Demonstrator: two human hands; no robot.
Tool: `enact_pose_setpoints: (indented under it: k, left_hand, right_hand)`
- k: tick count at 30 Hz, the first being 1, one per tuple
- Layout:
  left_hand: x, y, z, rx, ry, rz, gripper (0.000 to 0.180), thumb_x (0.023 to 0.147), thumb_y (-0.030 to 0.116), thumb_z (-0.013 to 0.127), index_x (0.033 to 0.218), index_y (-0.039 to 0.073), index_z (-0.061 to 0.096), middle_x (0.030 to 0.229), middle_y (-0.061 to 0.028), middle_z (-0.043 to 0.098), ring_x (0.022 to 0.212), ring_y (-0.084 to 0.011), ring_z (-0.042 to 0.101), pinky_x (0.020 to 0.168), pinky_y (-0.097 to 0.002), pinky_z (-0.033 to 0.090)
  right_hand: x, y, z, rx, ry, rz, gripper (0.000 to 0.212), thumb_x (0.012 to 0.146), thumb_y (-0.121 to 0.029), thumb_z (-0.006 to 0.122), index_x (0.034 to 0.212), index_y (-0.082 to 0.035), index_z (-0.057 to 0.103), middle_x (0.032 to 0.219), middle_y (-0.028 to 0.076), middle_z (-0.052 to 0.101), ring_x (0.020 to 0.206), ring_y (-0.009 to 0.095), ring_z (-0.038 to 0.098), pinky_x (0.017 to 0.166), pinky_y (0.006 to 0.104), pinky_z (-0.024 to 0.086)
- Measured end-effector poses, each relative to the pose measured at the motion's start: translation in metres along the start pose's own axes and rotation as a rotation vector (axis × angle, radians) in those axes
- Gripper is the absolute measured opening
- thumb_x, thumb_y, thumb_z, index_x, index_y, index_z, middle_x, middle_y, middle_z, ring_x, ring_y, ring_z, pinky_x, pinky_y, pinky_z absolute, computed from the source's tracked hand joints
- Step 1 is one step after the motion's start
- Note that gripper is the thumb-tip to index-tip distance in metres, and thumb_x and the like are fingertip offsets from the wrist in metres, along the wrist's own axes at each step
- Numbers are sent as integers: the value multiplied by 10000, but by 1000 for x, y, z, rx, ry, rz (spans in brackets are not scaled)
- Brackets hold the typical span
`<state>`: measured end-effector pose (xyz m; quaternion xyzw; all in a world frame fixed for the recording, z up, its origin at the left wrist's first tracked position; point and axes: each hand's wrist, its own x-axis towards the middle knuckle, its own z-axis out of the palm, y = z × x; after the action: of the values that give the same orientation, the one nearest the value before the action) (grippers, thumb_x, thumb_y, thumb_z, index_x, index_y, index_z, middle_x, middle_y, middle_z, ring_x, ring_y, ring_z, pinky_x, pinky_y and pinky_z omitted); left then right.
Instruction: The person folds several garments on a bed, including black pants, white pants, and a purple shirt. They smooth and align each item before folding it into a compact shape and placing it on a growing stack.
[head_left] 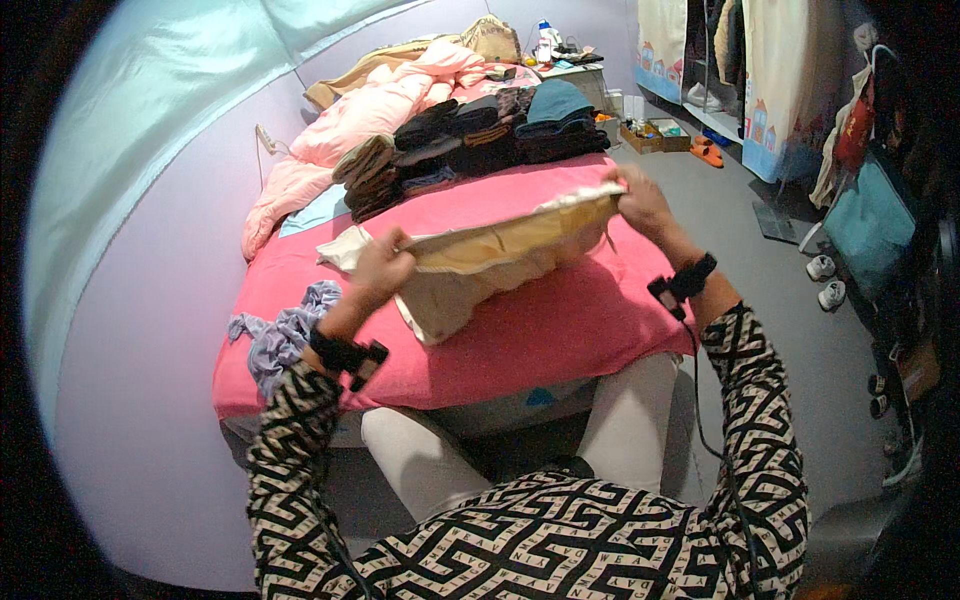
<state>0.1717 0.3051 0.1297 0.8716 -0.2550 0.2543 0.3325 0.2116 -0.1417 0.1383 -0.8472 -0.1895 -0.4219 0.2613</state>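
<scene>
A cream and yellowish garment (500, 255) is stretched between my two hands above the bed; its exact kind I cannot make out. My left hand (382, 268) is closed on its left end, where a white bit of cloth sticks out past my fingers. At the far right corner my right hand (643, 203) grips the upper edge. The lower part of the cloth hangs down toward the pink bedsheet (560, 330). Left of my left forearm lies a crumpled lavender garment (290, 335) on the sheet.
Stacks of folded dark clothes (470, 140) stand across the bed, with a pink quilt (370, 110) behind them. A bedside table (580, 72) holds small items. On the floor at right are orange slippers (707, 152) and white shoes (830, 294). Curtained clothes racks (770, 100) stand beyond.
</scene>
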Motion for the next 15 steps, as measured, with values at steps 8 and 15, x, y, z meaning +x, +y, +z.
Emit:
enact_pose_setpoints:
  k: [8, 15]
  left_hand:
    - [84, 52, -195, 235, 251, -54, 304, 977, 267, 550, 1098, -12, 545, 892, -214, 680, 719, -295, 688, 653, -404, 542]
    - [66, 40, -337, -184, 363, -126, 302, 1089, 259, 362, 1193, 46, 549, 1006, -119, 699, 863, -185, 720, 746, -310, 583]
  right_hand:
    - [161, -144, -91, 538, -243, 4, 231, 916, -74, 525, 1081, -76, 688, 792, -9, 669, 689, 103, 662, 595, 261, 563]
    - [227, -228, -80, 1108, -272, -277, 243, 891, -111, 656, 1108, -3, 640, 917, 80, 699, 743, 183, 678, 673, 304, 571]
